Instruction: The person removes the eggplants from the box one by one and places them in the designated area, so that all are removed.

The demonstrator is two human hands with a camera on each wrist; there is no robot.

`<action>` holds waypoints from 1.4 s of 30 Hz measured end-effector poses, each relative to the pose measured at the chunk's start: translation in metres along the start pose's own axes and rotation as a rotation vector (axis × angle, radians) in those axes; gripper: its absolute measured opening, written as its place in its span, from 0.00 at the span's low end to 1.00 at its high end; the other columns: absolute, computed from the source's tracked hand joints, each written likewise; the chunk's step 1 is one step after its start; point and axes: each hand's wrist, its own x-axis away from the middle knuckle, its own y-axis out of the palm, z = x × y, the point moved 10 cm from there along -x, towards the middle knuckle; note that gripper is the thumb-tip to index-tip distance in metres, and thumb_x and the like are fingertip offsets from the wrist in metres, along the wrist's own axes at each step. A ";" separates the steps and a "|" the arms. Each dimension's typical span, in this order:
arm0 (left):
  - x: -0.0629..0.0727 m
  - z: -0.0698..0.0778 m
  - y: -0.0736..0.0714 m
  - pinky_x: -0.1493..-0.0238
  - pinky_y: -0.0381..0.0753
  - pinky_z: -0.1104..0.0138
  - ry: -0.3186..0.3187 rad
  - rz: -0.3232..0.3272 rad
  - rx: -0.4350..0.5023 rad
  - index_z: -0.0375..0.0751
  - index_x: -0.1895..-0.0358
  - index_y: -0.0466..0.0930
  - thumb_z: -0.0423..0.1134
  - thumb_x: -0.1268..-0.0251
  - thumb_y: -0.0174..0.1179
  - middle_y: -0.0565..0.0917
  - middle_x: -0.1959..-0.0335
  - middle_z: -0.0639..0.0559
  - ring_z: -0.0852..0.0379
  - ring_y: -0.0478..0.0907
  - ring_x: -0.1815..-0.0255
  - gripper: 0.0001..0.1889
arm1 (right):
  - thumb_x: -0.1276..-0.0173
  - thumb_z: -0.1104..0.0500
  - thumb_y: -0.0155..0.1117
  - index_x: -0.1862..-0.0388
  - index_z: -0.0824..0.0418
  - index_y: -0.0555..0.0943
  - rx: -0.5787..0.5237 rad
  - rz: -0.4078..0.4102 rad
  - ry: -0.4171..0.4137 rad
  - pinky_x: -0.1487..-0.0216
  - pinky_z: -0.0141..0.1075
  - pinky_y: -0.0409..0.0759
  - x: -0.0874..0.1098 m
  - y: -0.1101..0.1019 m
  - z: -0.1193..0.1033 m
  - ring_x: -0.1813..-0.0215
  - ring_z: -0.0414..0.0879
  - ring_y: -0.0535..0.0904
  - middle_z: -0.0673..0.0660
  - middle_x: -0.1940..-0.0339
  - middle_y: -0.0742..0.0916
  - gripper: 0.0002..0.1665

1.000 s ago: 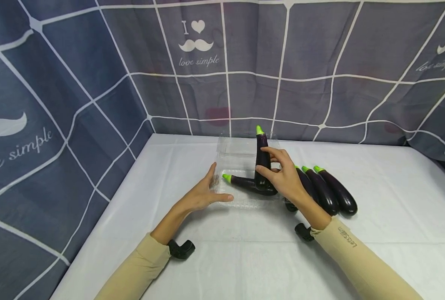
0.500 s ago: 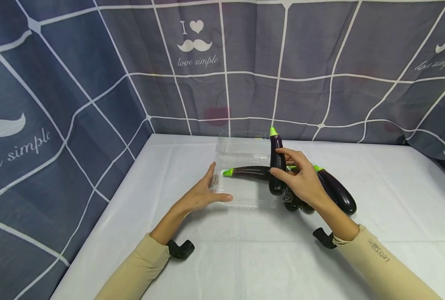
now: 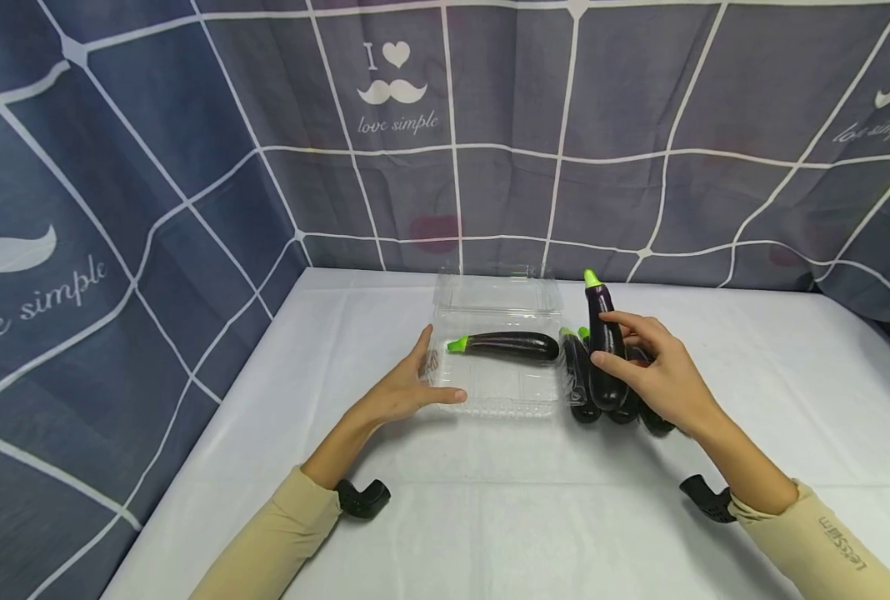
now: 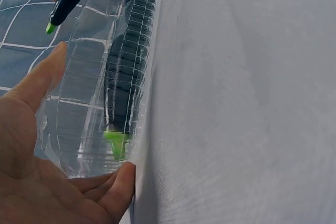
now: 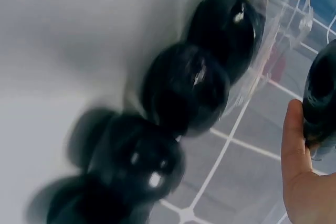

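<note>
A clear plastic clamshell box (image 3: 507,387) lies with its lid folded back. One dark purple eggplant (image 3: 516,344) with a green tip lies sideways in its base. My left hand (image 3: 398,393) holds the box at its left end, the thumb along the near side; in the left wrist view the fingers bend round the end wall. My right hand (image 3: 666,375) pinches another eggplant (image 3: 604,337), tip up, between thumb and fingers, above the loose eggplants at the box's right. In the right wrist view only part of this held eggplant (image 5: 321,93) shows.
Several eggplants (image 3: 578,383) lie side by side right against the box's right side, partly hidden by the right hand. White cloth (image 3: 490,517) covers the table. A dark checked curtain (image 3: 617,108) hangs behind and at the left.
The right hand has moved right with its eggplant, from over the box to over the loose eggplants. The eggplant in the box has shifted slightly away. The left hand stays in place.
</note>
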 end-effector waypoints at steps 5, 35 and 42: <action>-0.001 0.002 0.000 0.26 0.44 0.51 0.009 0.000 -0.001 0.50 0.20 0.28 0.51 0.51 0.77 0.43 0.20 0.47 0.56 0.41 0.22 0.68 | 0.32 0.53 0.69 0.29 0.53 0.73 0.085 -0.011 0.032 0.49 0.43 0.71 0.010 -0.018 0.011 0.45 0.53 0.73 0.58 0.42 0.76 0.33; -0.001 -0.001 0.000 0.26 0.45 0.49 0.013 0.007 -0.011 0.53 0.20 0.28 0.52 0.52 0.77 0.46 0.20 0.46 0.54 0.43 0.22 0.68 | 0.27 0.51 0.63 0.24 0.52 0.66 0.158 -0.057 0.221 0.61 0.23 0.63 0.049 -0.093 0.117 0.50 0.25 0.64 0.69 0.37 0.72 0.35; -0.002 -0.003 0.000 0.27 0.45 0.48 0.001 0.006 -0.007 0.52 0.20 0.29 0.52 0.52 0.77 0.46 0.20 0.46 0.54 0.43 0.22 0.68 | 0.27 0.51 0.63 0.24 0.53 0.66 0.168 -0.062 0.245 0.63 0.24 0.63 0.051 -0.096 0.134 0.52 0.30 0.65 0.66 0.40 0.72 0.35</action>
